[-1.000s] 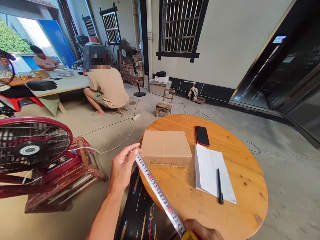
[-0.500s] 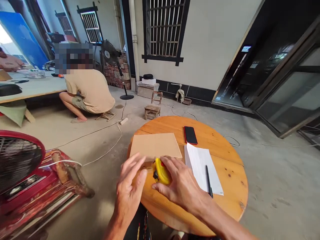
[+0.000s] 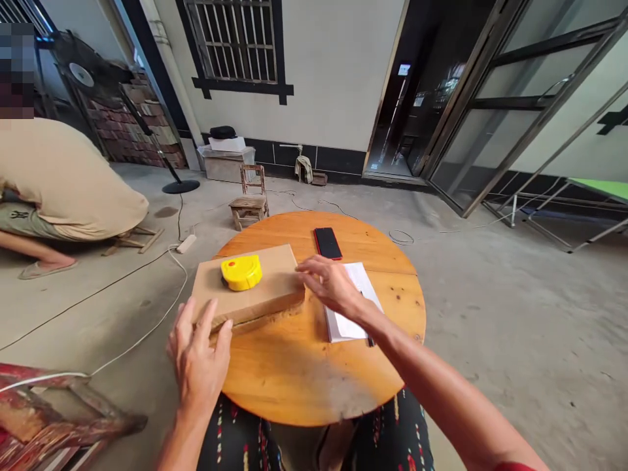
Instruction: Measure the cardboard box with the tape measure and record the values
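A flat cardboard box lies on a round wooden table, turned at an angle. A yellow tape measure rests on top of the box, closed up. My left hand grips the box's near left corner, fingers along the side and thumb on the front edge. My right hand reaches over the white paper and holds the box's right edge with curled fingers. A black phone with a red rim lies just behind my right hand.
Another person in a beige shirt crouches on the floor at the left. A small wooden stool, white cables on the concrete floor, a standing fan and a red stand at lower left surround the table.
The tape was drawn back into its case and my right hand set it on top of the box. Both hands moved to the box's edges and the box turned. My view swung right.
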A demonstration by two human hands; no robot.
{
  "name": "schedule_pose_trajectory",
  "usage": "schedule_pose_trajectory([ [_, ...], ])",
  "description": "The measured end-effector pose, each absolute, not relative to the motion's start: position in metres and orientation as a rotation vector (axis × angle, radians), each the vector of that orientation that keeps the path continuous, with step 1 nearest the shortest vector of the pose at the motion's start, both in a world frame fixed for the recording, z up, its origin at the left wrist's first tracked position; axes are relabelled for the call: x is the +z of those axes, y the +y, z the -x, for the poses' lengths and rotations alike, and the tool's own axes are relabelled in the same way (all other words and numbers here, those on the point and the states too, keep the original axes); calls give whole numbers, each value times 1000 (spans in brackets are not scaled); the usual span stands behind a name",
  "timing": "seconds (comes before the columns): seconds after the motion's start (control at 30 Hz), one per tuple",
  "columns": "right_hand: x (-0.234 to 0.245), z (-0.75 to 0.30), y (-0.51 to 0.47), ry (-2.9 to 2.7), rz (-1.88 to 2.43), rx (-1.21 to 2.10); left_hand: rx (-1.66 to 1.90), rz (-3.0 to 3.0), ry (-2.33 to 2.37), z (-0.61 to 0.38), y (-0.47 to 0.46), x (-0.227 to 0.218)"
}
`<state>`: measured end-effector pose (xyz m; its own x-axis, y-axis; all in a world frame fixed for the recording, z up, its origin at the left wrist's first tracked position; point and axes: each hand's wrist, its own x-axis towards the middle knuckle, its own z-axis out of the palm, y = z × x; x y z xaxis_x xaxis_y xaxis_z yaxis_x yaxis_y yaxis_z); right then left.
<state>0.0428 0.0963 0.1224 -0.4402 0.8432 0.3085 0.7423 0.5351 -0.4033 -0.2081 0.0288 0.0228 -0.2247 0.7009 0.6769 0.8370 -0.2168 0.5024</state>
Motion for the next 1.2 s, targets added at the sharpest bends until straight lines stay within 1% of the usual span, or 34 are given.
schedule_pose_trajectory([
  [0.07,112,-93,86,-2360,1501,259,-1408,1830,-1881,206,33,27],
  [0.17,88,-150,69,-2430,1613,243,-1434,1747,-1773,180,25,40],
  [0.23,72,-170,58,-2498,1655,230,-1449,1796,-1591,146,13,50],
  [0.3,59,-178,50,-2568,1656,226,-1393,2093,-1415,107,1,58],
  [0.4,47,-181,44,-2695,1575,159,-1106,2584,-1119,55,-5,59],
  [0.47,43,-183,43,-2768,1505,98,-941,2733,-1050,34,-2,54],
  [0.6,38,-189,44,-2820,1411,76,-816,2789,-1123,28,4,39],
  [0.77,33,-195,48,-2855,1313,70,-855,2790,-1358,45,0,18],
  [0.9,35,-198,54,-2891,1240,61,-915,2812,-1436,53,-5,3],
  [1.0,48,-199,50,-2720,1249,114,-948,2796,-1468,54,-6,-4],
  [1.1,69,-199,36,-2223,1300,415,-985,2772,-1493,53,-6,-7],
  [1.2,83,-195,18,-1779,1261,714,-988,2766,-1504,53,-5,-6],
])
